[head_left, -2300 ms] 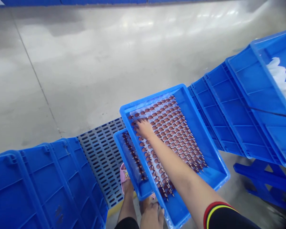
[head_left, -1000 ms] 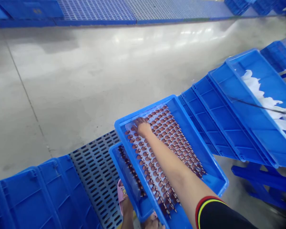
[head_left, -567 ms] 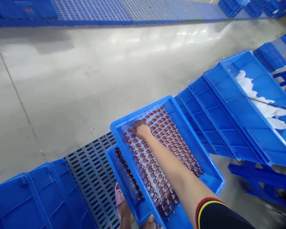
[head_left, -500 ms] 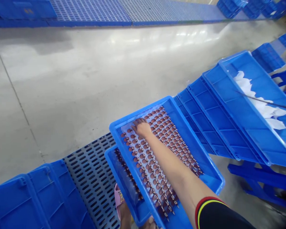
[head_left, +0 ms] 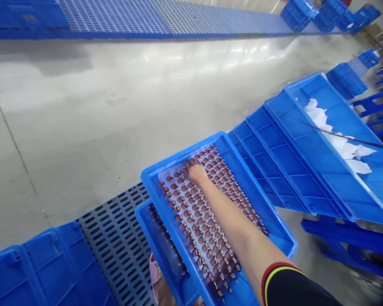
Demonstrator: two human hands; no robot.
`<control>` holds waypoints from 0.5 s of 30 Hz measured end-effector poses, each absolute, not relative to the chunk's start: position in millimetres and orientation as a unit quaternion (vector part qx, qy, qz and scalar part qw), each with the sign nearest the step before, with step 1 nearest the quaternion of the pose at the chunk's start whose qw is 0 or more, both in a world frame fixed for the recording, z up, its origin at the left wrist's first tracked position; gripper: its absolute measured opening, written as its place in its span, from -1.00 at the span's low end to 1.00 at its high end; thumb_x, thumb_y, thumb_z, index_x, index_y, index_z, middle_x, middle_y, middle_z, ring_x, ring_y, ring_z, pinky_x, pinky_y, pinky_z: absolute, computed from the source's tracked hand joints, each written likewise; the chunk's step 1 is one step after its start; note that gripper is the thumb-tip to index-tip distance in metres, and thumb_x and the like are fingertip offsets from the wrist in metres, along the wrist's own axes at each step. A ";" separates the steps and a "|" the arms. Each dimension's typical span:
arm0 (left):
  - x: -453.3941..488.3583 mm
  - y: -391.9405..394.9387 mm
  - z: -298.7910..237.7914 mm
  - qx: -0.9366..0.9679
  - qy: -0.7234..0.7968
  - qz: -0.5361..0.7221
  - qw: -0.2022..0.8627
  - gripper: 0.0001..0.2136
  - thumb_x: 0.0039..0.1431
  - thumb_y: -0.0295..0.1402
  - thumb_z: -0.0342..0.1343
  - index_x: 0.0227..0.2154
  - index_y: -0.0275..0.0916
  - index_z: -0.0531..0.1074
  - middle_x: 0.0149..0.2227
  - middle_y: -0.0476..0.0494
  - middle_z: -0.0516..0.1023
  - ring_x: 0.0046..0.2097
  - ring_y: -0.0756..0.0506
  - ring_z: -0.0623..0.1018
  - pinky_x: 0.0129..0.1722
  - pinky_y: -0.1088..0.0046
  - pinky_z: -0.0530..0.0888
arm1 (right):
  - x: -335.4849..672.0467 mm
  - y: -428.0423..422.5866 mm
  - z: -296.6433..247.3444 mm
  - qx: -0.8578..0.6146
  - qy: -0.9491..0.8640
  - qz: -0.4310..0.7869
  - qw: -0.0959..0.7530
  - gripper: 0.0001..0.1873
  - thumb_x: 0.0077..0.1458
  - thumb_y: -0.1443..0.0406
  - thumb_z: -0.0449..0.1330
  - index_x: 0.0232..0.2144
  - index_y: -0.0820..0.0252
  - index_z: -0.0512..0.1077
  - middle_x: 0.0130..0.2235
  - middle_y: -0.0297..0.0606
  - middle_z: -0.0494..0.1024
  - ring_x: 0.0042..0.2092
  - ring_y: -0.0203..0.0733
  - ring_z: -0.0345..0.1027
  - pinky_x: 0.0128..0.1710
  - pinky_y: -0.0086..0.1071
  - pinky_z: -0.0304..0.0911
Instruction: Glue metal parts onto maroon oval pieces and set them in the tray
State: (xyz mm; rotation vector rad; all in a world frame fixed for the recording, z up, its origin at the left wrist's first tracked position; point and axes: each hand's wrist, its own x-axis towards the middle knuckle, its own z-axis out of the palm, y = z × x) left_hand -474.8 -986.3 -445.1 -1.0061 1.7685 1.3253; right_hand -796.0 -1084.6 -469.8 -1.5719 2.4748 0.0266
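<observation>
Currently, rows of small brown round-headed pieces with metal stems (head_left: 204, 238) lie in close ranks on a pale translucent sheet (head_left: 169, 172) inside a shallow rectangular blue plastic tray (head_left: 148, 178). The right hand (head_left: 195, 172) rests on the upper rows near the far corner, fingers together and slightly curled, with no pinch visible; the forearm lies across the ranks. A black sleeve with red and yellow bands (head_left: 290, 289) enters at lower right. The left hand (head_left: 199, 301) barely shows below the tray's near edge, so its grip cannot be told. Step in hand, as judged: the right hand is working over the filled rows, at the far end of the tray.

A second blue tray (head_left: 140, 216) sits under the near-left edge, holding dark rows. Beyond lie a perforated blue-grey pallet (head_left: 111, 255), a pink slipper (head_left: 153, 272), blue crates (head_left: 293, 148) with white scraps (head_left: 338, 146), and a concrete floor (head_left: 115, 97).
</observation>
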 end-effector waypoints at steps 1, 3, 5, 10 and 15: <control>-473.8 -987.1 -447.7 -0.394 0.680 0.511 0.348 -0.71 0.18 -0.18 0.01 -0.11 -0.18 0.42 -0.01 -0.13 0.45 0.00 -0.22 0.44 -0.04 0.13 0.39 | -800.6 -1085.6 -468.6 -0.528 0.843 0.009 0.100 -0.62 0.20 0.14 0.08 0.01 0.20 0.30 0.06 -0.15 0.32 0.08 -0.03 0.20 0.07 -0.01 0.11; -470.7 -989.4 -452.9 -0.406 0.675 0.510 0.345 -0.69 0.20 -0.16 -0.03 -0.12 -0.20 0.44 -0.03 -0.11 0.48 0.00 -0.22 0.44 -0.03 0.13 0.39 | -811.9 -1087.1 -466.9 -0.517 0.851 0.013 0.091 -0.62 0.21 0.14 0.07 0.02 0.20 0.29 0.07 -0.14 0.31 0.09 -0.03 0.18 0.08 0.01 0.09; -466.9 -992.5 -457.2 -0.416 0.671 0.509 0.344 -0.70 0.24 -0.19 -0.10 -0.17 -0.15 0.47 -0.06 -0.04 0.52 0.02 -0.21 0.44 -0.04 0.19 0.40 | -822.8 -1086.4 -466.8 -0.512 0.855 0.021 0.086 -0.65 0.20 0.15 0.08 -0.03 0.21 0.33 0.05 -0.15 0.33 0.07 -0.04 0.20 0.07 -0.01 0.10; -462.0 -997.6 -462.6 -0.429 0.659 0.512 0.345 -0.72 0.22 -0.20 -0.06 -0.15 -0.17 0.46 -0.06 -0.07 0.52 0.01 -0.21 0.44 -0.04 0.16 0.40 | -833.7 -1075.1 -469.2 -0.517 0.851 0.041 0.084 -0.71 0.19 0.17 0.10 -0.12 0.23 0.38 -0.01 -0.17 0.38 0.05 -0.07 0.23 0.05 -0.03 0.14; -465.3 -993.3 -462.0 -0.438 0.650 0.515 0.347 -0.71 0.20 -0.17 -0.03 -0.15 -0.20 0.45 -0.02 -0.10 0.48 0.01 -0.22 0.44 -0.03 0.15 0.39 | -831.0 -1065.6 -468.0 -0.518 0.850 0.057 0.080 -0.71 0.20 0.17 0.09 -0.11 0.23 0.38 0.02 -0.17 0.37 0.07 -0.06 0.21 0.06 -0.02 0.11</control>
